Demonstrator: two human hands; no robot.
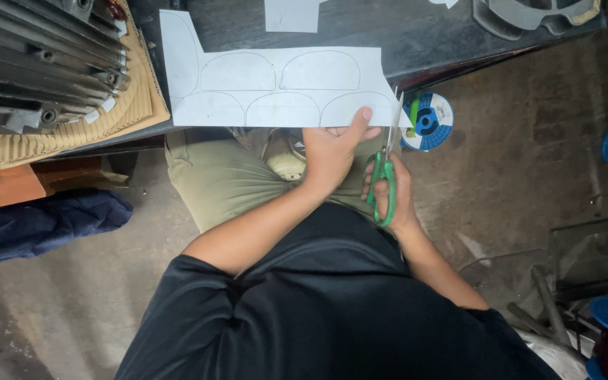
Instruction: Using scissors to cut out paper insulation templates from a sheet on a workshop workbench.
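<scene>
The paper sheet (276, 88), marked with arched outlines, overhangs the dark desk (416, 32) edge above open floor, is pinched at its near edge by the left hand (332, 151), and is met just beside by green scissors (385, 176) gripped in the right hand (392, 193).

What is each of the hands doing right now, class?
Left hand: closed on the sheet of paper, thumb on top.
Right hand: closed around the green scissors, blades at the paper's edge.
</scene>
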